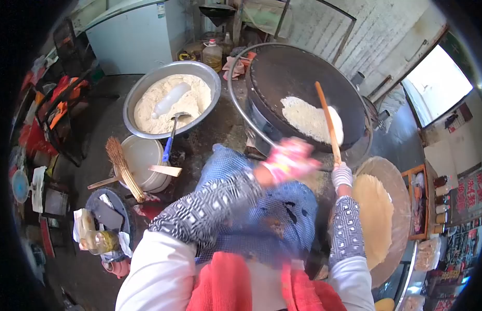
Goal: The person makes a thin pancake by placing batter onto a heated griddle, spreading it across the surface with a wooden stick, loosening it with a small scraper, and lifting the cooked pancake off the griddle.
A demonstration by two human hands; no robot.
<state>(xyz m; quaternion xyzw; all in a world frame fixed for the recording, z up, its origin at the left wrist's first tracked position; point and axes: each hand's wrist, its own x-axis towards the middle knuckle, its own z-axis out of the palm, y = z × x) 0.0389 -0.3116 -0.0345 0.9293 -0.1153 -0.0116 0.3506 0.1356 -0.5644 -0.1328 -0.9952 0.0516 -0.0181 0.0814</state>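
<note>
My right hand [342, 176], in a white striped glove, is closed around the near end of a long wooden spreader [326, 116]. The spreader's blade lies across pale batter [302, 115] on a large round black griddle [282, 70]. Batter shows on both sides of the wood, covering only the griddle's near right part. My left hand [290, 160], in a pink and white glove, is over my lap just in front of the griddle's near rim. Motion smears its fingers, so their grip cannot be made out.
Left of the griddle stands a metal basin [216, 83] of dough with a blue-handled ladle [171, 136]. A white bucket [160, 150] carries a straw brush [124, 168] and wooden tools. At my right, a flat pancake [373, 217] lies on a round board [401, 207]. A metal ring surrounds the griddle.
</note>
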